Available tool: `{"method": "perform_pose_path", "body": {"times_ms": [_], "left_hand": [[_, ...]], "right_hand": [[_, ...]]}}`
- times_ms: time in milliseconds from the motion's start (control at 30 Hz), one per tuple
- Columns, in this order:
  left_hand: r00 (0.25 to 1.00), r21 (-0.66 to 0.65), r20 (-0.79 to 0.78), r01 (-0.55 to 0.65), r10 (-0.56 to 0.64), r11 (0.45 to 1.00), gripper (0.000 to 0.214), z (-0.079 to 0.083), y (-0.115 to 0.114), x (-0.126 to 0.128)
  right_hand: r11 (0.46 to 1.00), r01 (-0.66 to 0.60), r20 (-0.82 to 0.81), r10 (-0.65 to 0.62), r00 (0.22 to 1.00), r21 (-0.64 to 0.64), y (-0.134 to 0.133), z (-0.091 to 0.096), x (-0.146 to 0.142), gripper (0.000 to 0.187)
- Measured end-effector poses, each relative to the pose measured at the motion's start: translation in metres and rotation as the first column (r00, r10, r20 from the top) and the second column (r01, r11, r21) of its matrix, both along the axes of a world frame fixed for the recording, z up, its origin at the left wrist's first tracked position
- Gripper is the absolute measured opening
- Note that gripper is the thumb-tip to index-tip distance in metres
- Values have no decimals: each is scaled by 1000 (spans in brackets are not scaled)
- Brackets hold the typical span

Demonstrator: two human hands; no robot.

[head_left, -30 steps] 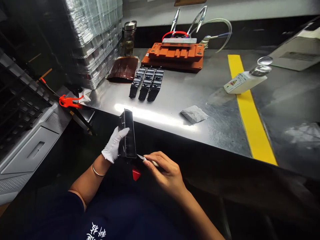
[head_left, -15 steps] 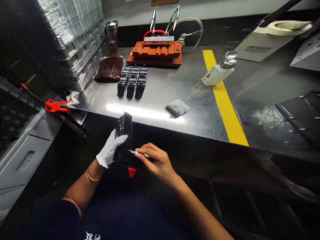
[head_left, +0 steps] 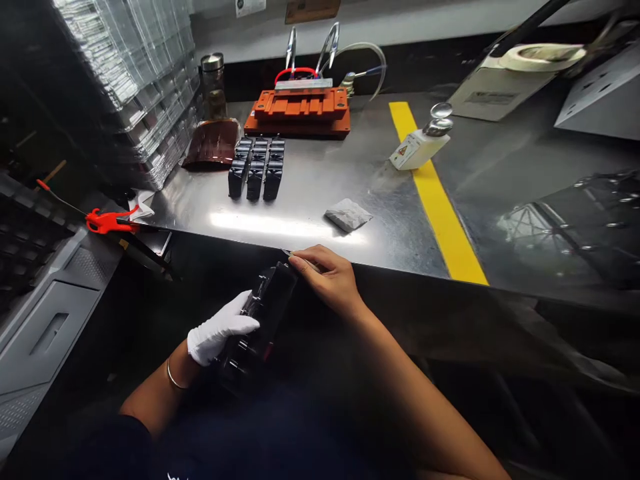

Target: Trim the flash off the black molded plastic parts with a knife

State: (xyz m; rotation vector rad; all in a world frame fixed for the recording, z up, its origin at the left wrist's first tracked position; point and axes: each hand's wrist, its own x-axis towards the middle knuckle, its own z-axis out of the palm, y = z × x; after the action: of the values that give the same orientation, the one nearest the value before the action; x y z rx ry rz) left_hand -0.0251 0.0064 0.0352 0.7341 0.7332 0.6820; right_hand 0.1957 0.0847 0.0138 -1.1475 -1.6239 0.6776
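Note:
My left hand (head_left: 219,335), in a white glove, grips a long black plastic part (head_left: 260,320) that lies tilted over my lap, below the steel table's front edge (head_left: 400,270). My bare right hand (head_left: 327,279) pinches a small thin blade (head_left: 293,254), its tip right at the part's upper end and level with the table edge. Three more black parts (head_left: 256,168) lie side by side on the table, in front of an orange fixture (head_left: 299,112).
A stack of clear plastic trays (head_left: 145,87) rises at the left. A small grey pouch (head_left: 347,215), a white bottle (head_left: 420,143) lying on a yellow stripe (head_left: 435,193) and a brown curved sheet (head_left: 213,142) rest on the table. A red-handled tool (head_left: 107,221) lies at the left corner.
The black part has tipped from upright to slanting and sunk lower over my lap. My right hand with the blade has risen from the part's lower end to its upper end, at the table edge.

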Motion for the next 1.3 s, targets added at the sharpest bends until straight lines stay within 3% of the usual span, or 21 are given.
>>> {"method": "perform_pose_path", "body": {"times_ms": [133, 267, 400, 567, 667, 767, 867, 933, 1000, 1100, 1300], "left_hand": [[988, -139, 148, 63, -43, 988, 46, -13, 3, -16], [979, -176, 189, 112, -78, 978, 51, -20, 4, -24], [982, -159, 160, 127, -101, 979, 49, -17, 1, -24], [972, -158, 58, 234, -228, 959, 53, -8, 1, -23], [945, -214, 81, 326, -316, 921, 54, -9, 2, -23], [902, -267, 194, 428, -387, 863, 56, -16, 0, -23], [896, -275, 264, 424, -356, 863, 64, -21, -5, -20], [919, -258, 265, 359, -292, 897, 66, -22, -7, -16], [955, -202, 193, 262, -224, 944, 58, -20, -8, -12], [992, -80, 9, 127, -126, 989, 50, -15, -7, -7], [982, 86, -183, 56, -39, 995, 56, -8, -4, -3]], "right_hand": [[984, -177, 64, 175, 983, 30, -12, 18, 10, 16], [934, -357, 211, 355, 911, -33, -17, 36, 22, 17], [892, -445, 286, 447, 848, -76, -13, 47, 32, 21], [832, -536, 377, 547, 748, -144, -7, 57, 36, 26], [793, -587, 371, 600, 708, -164, -4, 60, 36, 28], [782, -598, 282, 623, 730, -178, -3, 56, 35, 30], [794, -574, 103, 599, 794, -201, -5, 44, 29, 31], [857, -479, 6, 489, 872, -191, -7, 35, 23, 31], [938, -305, -24, 306, 952, -164, -11, 28, 14, 33], [981, -146, 51, 153, 987, -125, -19, 23, 4, 36], [990, -122, 262, 138, 955, -76, -35, 25, -3, 29]]}}
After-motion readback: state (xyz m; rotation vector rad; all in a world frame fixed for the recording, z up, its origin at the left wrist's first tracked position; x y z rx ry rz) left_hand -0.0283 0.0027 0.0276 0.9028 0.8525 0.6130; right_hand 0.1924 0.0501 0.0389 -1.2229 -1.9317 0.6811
